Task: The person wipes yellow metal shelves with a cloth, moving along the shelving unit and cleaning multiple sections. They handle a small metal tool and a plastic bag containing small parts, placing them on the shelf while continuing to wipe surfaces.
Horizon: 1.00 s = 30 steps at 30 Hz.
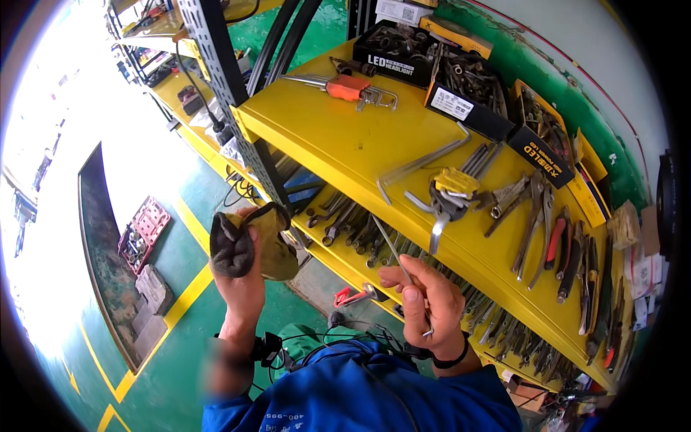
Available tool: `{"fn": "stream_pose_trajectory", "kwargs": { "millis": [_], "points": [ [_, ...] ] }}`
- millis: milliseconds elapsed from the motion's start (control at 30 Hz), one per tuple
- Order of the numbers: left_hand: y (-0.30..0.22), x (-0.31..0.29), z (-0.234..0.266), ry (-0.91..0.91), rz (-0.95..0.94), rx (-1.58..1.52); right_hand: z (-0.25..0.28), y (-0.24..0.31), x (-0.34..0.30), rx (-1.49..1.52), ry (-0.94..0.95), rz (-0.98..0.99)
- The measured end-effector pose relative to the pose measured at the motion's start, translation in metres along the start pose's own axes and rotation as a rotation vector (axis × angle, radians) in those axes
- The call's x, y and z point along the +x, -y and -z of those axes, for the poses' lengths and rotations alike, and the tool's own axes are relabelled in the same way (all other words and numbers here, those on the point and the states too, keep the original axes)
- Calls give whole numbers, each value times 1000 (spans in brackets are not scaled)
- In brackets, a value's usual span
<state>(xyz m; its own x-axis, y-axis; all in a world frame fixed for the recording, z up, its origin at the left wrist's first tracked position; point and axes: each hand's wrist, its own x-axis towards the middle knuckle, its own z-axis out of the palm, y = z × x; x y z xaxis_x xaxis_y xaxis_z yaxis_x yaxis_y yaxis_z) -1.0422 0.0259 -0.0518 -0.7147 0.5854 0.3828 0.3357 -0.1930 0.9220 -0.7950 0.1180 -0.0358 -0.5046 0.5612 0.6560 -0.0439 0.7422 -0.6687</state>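
My left hand [241, 297] is closed around a bunched olive and dark-grey cloth [278, 248], possibly a work glove, held off the shelf's left front corner. Between the thumb and fingers of my right hand [435, 301] is a thin L-shaped hex key [391, 246]. Its long arm points up and left toward the shelf edge, and its short bent end shows below my palm. Beyond that hand, on the yellow shelf [309, 119], lie a hex key set in a yellow holder [457, 181] and large loose hex keys [432, 154]. Farther back is a set with an orange holder [348, 88].
Several pliers [536, 223] line the shelf's right side. Black boxes of metal parts [468, 83] stand along the back. Wrenches [497, 327] fill the lower shelf. A dark perforated post [248, 137] rises at the left corner; a red toolbox [147, 229] lies open on the floor.
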Motion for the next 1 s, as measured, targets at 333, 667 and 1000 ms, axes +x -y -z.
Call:
{"fn": "stream_pose_trajectory", "kwargs": {
  "millis": [333,667,1000],
  "points": [
    [26,103,-44,84,-547,100,-43,17,57,-360,-89,-136],
    [61,185,-48,310,-863,255,-94,41,89,-680,-133,-366],
    [109,196,-46,337,-1035,125,-124,58,102,-992,-33,-430]
  ]
}}
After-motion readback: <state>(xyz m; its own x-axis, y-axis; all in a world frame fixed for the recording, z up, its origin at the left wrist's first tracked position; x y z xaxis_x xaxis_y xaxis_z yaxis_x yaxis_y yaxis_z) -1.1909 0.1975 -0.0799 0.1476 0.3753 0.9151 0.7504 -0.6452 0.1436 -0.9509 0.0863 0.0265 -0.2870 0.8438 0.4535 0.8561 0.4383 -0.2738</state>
